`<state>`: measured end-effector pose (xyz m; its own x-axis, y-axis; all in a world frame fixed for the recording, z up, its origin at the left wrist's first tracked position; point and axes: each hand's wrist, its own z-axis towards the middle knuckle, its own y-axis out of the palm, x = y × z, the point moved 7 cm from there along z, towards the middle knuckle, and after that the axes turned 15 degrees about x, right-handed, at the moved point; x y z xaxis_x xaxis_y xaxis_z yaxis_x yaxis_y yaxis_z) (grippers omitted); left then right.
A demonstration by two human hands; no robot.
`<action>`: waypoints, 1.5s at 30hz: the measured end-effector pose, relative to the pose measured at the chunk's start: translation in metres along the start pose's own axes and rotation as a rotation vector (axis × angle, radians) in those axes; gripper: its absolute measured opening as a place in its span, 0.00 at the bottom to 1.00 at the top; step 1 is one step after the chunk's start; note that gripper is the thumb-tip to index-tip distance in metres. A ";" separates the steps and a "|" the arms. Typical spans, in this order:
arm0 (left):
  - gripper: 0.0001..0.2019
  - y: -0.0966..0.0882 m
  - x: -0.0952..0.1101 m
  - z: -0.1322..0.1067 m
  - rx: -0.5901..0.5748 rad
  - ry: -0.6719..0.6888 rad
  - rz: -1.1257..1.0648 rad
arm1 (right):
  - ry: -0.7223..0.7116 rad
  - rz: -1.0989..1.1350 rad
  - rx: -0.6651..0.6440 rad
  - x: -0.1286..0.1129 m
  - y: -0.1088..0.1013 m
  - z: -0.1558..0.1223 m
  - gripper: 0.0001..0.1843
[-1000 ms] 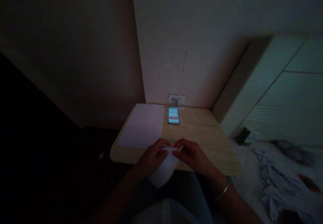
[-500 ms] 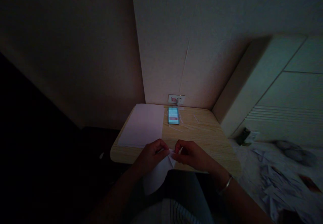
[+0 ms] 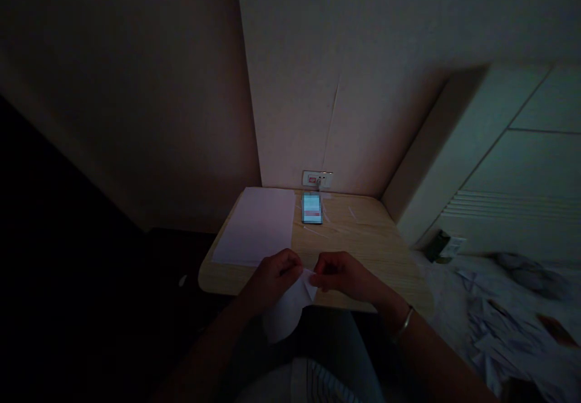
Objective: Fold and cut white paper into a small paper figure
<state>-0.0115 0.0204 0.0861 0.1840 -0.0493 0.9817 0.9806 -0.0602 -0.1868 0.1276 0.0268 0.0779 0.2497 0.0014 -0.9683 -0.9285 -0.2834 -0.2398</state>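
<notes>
A white sheet of paper (image 3: 287, 312) is held between my two hands at the near edge of the wooden tabletop (image 3: 363, 242). Its lower part hangs over the edge above my lap, and a folded flap shows at its upper right. My left hand (image 3: 276, 276) pinches the upper left of the sheet between thumb and fingers. At the upper right corner, my right hand (image 3: 340, 275) pinches the paper by the fold, its fingers curled. A bracelet (image 3: 405, 324) circles my right wrist.
A stack of white paper (image 3: 261, 224) lies on the tabletop's left side. A lit phone (image 3: 311, 208) is at the back, below a wall socket (image 3: 318, 178) with a plug. Thin paper strips (image 3: 353, 213) are scattered nearby. At right, a bed (image 3: 454, 294) bears papers and a small box (image 3: 449, 247).
The sheet's hanging end has risen slightly and curls more. The fold by my right fingers shows more fully, with the hands staying almost in place.
</notes>
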 end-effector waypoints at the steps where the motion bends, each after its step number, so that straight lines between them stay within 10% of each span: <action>1: 0.07 0.000 0.000 0.001 0.000 -0.007 -0.009 | 0.001 0.007 0.022 0.001 -0.001 0.001 0.16; 17: 0.07 0.000 -0.003 0.003 0.041 -0.026 -0.075 | -0.070 0.055 0.243 0.003 -0.004 0.005 0.15; 27: 0.07 -0.003 -0.011 0.004 0.156 -0.013 -0.069 | 0.188 0.444 0.284 0.018 0.006 0.005 0.16; 45: 0.09 -0.004 -0.019 0.010 0.276 -0.100 -0.134 | 0.178 0.358 0.389 0.025 0.007 0.004 0.19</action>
<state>-0.0181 0.0310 0.0681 0.0440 0.0397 0.9982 0.9755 0.2138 -0.0515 0.1264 0.0282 0.0517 -0.0888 -0.2011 -0.9755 -0.9885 0.1383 0.0614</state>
